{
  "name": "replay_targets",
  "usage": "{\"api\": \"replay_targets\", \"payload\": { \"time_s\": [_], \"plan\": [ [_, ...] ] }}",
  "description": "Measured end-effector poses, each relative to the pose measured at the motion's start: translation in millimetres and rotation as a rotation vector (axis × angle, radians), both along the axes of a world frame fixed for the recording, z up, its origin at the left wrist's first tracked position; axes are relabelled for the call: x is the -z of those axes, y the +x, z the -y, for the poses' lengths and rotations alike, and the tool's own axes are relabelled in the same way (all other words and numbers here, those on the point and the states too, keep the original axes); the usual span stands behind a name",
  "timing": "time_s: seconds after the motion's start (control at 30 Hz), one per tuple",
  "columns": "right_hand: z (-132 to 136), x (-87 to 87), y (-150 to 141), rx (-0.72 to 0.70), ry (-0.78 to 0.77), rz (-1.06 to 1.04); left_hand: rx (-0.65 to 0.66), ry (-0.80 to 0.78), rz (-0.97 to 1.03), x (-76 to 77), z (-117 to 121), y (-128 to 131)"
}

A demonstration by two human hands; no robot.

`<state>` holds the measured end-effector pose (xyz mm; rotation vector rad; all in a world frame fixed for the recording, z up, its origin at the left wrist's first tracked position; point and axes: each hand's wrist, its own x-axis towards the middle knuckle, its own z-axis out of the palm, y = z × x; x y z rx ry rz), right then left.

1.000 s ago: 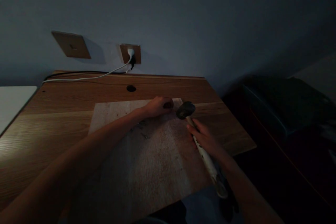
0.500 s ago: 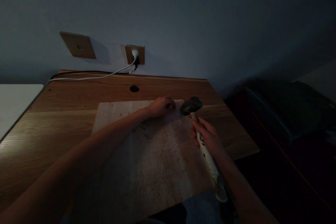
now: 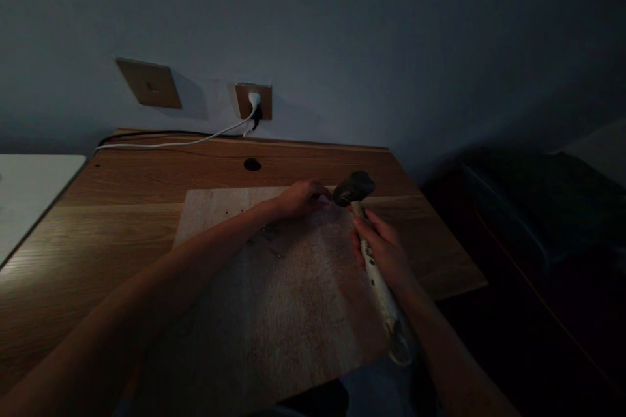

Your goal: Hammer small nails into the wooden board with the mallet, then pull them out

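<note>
My right hand [image 3: 384, 249] is wrapped round the pale, worn handle of a hammer [image 3: 375, 273]. Its dark head is raised close to the fingertips of my left hand [image 3: 307, 198]. My left hand rests near the far right corner of a wooden board [image 3: 293, 313], fingers bent together in a pinch; whatever they hold is too dark and small to make out. Several thin metal nails [image 3: 274, 252] lie loose on the board beside my left forearm. A few tiny dark dots mark the board's far left part.
The board lies on a wooden desk [image 3: 122, 234] with a round cable hole [image 3: 252, 164]. Behind it, a white cable [image 3: 195, 143] and a black one run to a wall socket [image 3: 264, 101]. A white surface [image 3: 34, 195] adjoins at left; a dark cushion-like object [image 3: 533, 208] is at right.
The hammer has moved slightly left and up, so its head is nearer my left fingertips. My left hand stays at about the same spot on the board, its fingers reaching a little further right.
</note>
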<state>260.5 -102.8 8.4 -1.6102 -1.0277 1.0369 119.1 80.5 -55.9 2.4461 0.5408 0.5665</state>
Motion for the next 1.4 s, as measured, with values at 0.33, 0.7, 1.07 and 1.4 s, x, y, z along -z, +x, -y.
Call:
{"api": "replay_targets", "payload": {
  "time_s": [0.33,0.7,1.07,1.4],
  "plan": [
    [-0.1,12.2,4.0,-0.024,-0.006,0.076,-0.058,-0.014,0.020,1.0,1.9,1.2],
    [-2.2,5.8,-0.8,-0.006,0.008,0.029,-0.006,-0.020,-0.019,-0.1,1.8,0.1],
    [1.6,9.6,6.5,-0.007,-0.012,0.040,-0.047,-0.014,-0.021,-0.5,2.1,0.1],
    [-1.6,5.9,0.6,-0.010,0.004,0.038,0.021,-0.046,-0.060,-3.5,2.0,-2.1]
  ]
}}
